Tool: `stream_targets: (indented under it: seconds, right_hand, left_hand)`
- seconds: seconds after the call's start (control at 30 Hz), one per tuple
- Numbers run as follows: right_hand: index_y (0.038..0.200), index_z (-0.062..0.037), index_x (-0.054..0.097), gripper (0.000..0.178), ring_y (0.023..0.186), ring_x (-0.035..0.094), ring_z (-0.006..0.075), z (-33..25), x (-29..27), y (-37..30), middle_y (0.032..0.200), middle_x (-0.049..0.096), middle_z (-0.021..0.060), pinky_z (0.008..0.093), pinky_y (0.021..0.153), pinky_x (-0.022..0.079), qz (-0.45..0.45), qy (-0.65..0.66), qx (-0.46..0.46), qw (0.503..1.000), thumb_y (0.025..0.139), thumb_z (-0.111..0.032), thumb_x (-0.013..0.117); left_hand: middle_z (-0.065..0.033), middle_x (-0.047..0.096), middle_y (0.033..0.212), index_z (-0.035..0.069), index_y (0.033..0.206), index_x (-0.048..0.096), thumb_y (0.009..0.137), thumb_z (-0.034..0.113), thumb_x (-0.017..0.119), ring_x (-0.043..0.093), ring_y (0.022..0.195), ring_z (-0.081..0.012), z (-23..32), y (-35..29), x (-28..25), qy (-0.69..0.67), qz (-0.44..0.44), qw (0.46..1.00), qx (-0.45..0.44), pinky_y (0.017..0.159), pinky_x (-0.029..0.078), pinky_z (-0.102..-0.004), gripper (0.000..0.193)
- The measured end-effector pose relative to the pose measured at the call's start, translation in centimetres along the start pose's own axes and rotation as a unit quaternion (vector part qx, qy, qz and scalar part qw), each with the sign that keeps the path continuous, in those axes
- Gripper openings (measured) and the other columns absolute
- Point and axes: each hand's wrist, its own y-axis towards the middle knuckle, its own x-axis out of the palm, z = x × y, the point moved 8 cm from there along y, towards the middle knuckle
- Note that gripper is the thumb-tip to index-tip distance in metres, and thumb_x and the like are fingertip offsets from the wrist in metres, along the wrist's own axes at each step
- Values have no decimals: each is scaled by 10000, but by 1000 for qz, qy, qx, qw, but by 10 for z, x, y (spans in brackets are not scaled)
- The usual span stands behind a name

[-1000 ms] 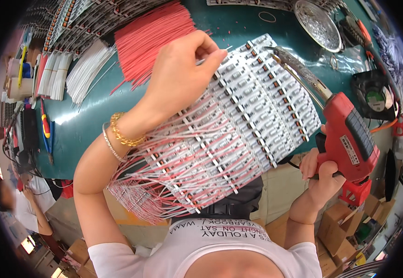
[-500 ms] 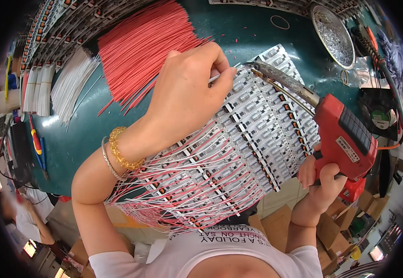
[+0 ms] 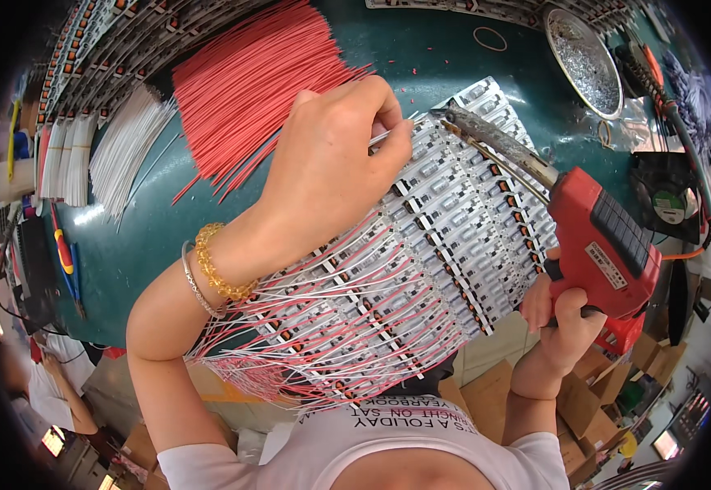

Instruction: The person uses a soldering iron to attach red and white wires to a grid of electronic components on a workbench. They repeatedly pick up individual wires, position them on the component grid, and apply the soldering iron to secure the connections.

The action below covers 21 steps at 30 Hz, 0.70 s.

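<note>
My left hand (image 3: pixel 335 155) pinches a thin white wire (image 3: pixel 382 135) over the panel, its end pointing toward the far edge. Wrapped round the handle of a red soldering gun (image 3: pixel 605 245) is my right hand (image 3: pixel 566 318). The gun's dark tip (image 3: pixel 447 113) is close to the wire's end; whether they touch I cannot tell. Below both lies a tilted panel of small circuit boards (image 3: pixel 462 220) in rows. Red and white wires (image 3: pixel 347 318) hang from its near left rows toward me.
A bundle of red wires (image 3: pixel 257 82) and bundles of white wires (image 3: pixel 127 143) lie on the green table (image 3: pixel 147 245). A metal dish (image 3: pixel 584 61) holds silvery bits at the far right, near a black fan (image 3: pixel 664 196). Screwdrivers (image 3: pixel 65 253) lie left. Another person (image 3: pixel 57 384) is at lower left.
The soldering gun and my right hand have shifted slightly left. My left hand has barely moved and keeps its pinch on the wire.
</note>
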Motion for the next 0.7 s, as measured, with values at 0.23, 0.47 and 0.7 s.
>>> stream_targets:
  seconds: [0.23,0.47,0.7]
  right_hand:
    - [1044,125,424,661,336,364,97,-4,-2,-6,447,401,15,231,365,311,42,-56,-30,997,809,-473,580]
    - [1106,160,392,754,337,365,74,-22,-16,-16,443,404,-3,206,358,296,106,-72,-127,984,795,-500,583]
    - [1138,164,371,769,344,386,79,-7,-9,-12,456,403,-9,211,367,337,37,-44,-75,996,801,-496,577]
  left_hand:
    - [-69,595,660,12,741,566,772,144,614,539,609,-184,0,0,1,-3,-8,1000,0,597,415,-305,144]
    - [-70,592,659,14,737,569,776,153,617,533,602,-185,0,0,0,-15,-5,1000,-3,600,412,-303,152]
    - [-73,591,658,7,747,571,776,146,618,527,598,-181,-1,-2,0,0,-7,1000,-3,605,412,-300,150]
